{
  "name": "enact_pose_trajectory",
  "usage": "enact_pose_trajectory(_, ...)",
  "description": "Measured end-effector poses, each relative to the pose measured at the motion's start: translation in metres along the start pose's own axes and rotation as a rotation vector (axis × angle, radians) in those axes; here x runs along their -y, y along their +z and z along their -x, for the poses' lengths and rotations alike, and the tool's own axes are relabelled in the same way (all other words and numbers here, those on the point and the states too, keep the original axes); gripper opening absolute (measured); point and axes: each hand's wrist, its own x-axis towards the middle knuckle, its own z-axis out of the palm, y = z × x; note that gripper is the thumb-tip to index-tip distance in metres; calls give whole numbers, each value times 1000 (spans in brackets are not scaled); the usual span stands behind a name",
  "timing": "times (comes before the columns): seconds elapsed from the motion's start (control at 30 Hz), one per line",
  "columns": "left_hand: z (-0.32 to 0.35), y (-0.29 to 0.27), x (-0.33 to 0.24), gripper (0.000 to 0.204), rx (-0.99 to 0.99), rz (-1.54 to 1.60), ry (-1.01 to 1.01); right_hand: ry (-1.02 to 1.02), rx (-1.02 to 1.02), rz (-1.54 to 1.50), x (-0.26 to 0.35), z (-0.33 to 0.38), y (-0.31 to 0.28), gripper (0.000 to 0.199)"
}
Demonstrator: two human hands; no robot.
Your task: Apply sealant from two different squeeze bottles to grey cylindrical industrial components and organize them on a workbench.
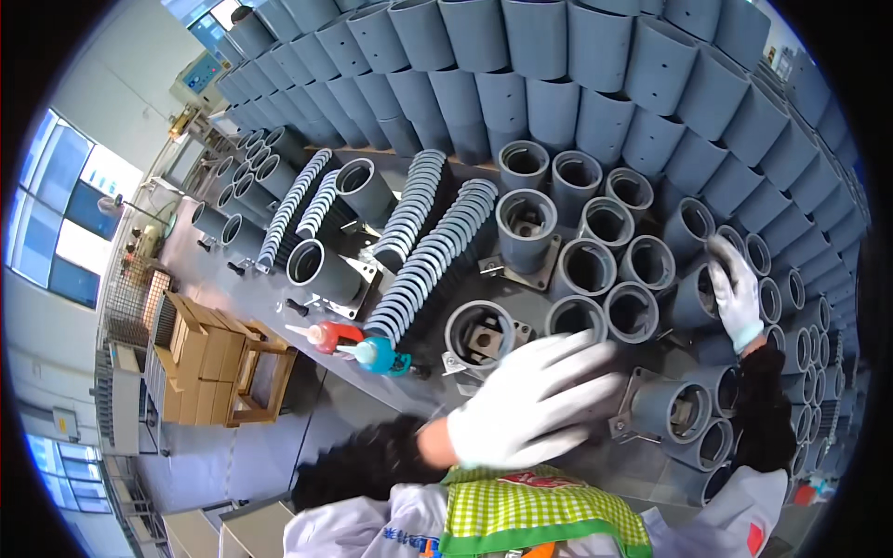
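Note:
Both my hands wear white gloves. My left hand (535, 405) is stretched out in front of my apron with its fingers apart and nothing in it. Under and beyond it stand open-topped grey cylinders; its fingers partly cover the nearest ones. Just beyond it a grey cylinder (453, 337) sits on a metal base plate, with a square metal fitting inside. Over at the right, my right hand (736, 290) is closed at the rim of another grey cylinder (690, 305), its fingertips partly hidden. Beside that forearm a cylinder (659, 409) lies tilted with a base plate attached.
Long rows of curved grey pieces (437, 251) run across the metal table (372, 386). Red (335, 336) and teal (379, 355) squeeze bottles lie by its near-left edge. Stacked grey cylinders (465, 98) wall the back and right. Cardboard boxes (206, 367) stand on the left.

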Motion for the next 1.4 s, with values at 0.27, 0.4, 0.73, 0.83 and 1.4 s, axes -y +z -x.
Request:
enact_pose_trajectory(0.27, 178, -22, 26, 59, -239, -242, -651, -724, 172, 301, 146, -167, 137, 36)
enact_pose_trajectory(0.4, 183, -24, 40, 63, -125, -189, -618, -879, 456, 688, 154, -237, 226, 42)
enact_pose_trajectory(0.73, 212, -29, 46, 53, -153, 84, -611, -549, 1092, 694, 156, -268, 270, 46)
enact_pose_trajectory(0.83, 213, -26, 49, 51, -127, 68, -598, -552, 1171, 707, 158, -272, 269, 46)
enact_pose_trajectory(1.4, 197, -21, 66, 45, -212, 242, -680, -650, 1113, 792, 157, -276, 278, 28)
